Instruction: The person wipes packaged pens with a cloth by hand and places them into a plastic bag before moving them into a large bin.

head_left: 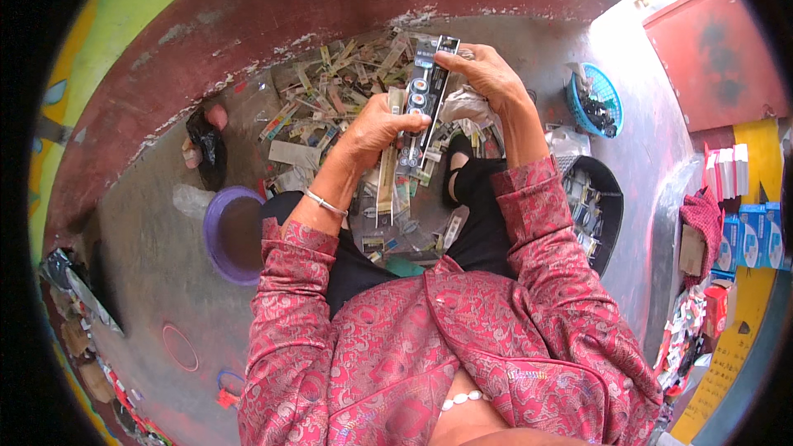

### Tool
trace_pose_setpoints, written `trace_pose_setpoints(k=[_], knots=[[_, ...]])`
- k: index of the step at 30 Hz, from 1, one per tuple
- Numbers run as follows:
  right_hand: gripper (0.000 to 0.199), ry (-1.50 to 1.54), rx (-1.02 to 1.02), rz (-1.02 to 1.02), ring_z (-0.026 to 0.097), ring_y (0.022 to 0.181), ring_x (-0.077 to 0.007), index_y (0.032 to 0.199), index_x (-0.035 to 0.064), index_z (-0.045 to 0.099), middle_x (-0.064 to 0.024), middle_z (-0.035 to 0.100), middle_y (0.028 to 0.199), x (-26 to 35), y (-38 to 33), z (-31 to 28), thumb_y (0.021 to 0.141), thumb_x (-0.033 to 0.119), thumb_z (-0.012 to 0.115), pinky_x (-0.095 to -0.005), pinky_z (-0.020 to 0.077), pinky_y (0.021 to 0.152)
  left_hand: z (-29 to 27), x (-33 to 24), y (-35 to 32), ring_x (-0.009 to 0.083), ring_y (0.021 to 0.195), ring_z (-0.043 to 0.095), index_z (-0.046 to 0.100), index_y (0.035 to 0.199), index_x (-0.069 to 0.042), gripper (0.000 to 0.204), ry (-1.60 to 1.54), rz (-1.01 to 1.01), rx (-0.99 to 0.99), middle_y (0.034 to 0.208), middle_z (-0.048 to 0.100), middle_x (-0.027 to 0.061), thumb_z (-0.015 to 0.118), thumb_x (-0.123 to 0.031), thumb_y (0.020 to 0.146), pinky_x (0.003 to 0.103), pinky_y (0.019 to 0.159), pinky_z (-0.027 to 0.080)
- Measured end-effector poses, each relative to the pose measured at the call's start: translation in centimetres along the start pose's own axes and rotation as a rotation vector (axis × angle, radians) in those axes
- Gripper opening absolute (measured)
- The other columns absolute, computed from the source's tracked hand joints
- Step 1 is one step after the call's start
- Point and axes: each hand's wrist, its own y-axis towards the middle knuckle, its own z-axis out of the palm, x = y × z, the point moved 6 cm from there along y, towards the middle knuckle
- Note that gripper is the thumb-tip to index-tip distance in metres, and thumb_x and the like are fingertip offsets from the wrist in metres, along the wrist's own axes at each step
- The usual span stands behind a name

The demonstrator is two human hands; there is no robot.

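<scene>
In front of me, both hands hold a long, flat black-and-grey printed package (pixel 419 103), tilted with its top edge away from me. My left hand (pixel 372 128) is closed, its thumb pressed on the package's face. Long pale strip-like packaging (pixel 387 186) hangs below that hand, and I cannot tell how firmly it is gripped. My right hand (pixel 493 83) pinches the package's upper right edge, thumb in front, other fingers mostly hidden. A crumpled whitish piece (pixel 467 107) shows just below the right hand.
A heap of loose flat packages (pixel 343 74) covers the floor by the wall. A purple tub (pixel 216 235) stands left, a black tub (pixel 610 219) of packages right. Farther right are a blue basket (pixel 610 99) and blue boxes (pixel 750 235). A black bag (pixel 208 149) lies left.
</scene>
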Motion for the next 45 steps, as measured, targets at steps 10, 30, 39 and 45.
trace_pose_setpoints(k=[10,30,39,45], knots=[[0.008,-0.754,-0.549,-0.933,0.058,0.063,-0.0242,0.075,0.0105,0.055,-0.0071,0.057,0.069,3.8,-3.0,4.5,0.072,0.014,0.061,-0.0355,0.0457,0.052,1.2,-2.2,-1.2,0.0041,0.059,0.048,0.060,0.076,-0.007,0.009,0.168,0.152,-0.005,0.068,0.055,-0.0049,0.066,-0.012,0.070,0.021,0.054,0.037],[0.040,0.403,0.507,-0.079,0.055,0.064,-0.0066,0.107,0.0008,0.059,0.0001,0.059,0.075,1.7,-0.9,0.4,0.068,0.004,0.067,-0.0194,0.0444,0.057,1.8,-1.5,-1.7,0.0025,0.045,0.046,0.060,0.094,0.002,0.046,-0.124,-0.032,0.348,0.069,0.058,0.0034,0.073,-0.033,0.068,0.013,0.033,0.028],[0.012,0.135,0.131,-0.045,0.052,0.057,-0.0078,0.072,0.0034,0.061,-0.0023,0.060,0.067,0.9,0.4,-0.9,0.072,0.013,0.068,-0.0225,0.0410,0.053,2.3,-0.4,-0.1,0.0211,0.086,0.062,0.049,0.116,0.003,0.058,-0.271,-0.015,0.337,0.108,0.058,0.0174,0.061,-0.039,0.079,0.027,0.071,0.051],[0.013,-0.092,0.101,-0.093,0.049,0.055,-0.0066,0.070,0.0036,0.060,0.0012,0.055,0.062,0.4,0.5,-1.1,0.070,0.016,0.065,-0.0213,0.0386,0.050,2.6,-1.5,-0.7,0.0150,0.065,0.062,0.048,0.116,0.007,0.053,-0.080,-0.067,0.141,0.104,0.059,0.0209,0.049,-0.036,0.085,0.014,0.041,0.040]])
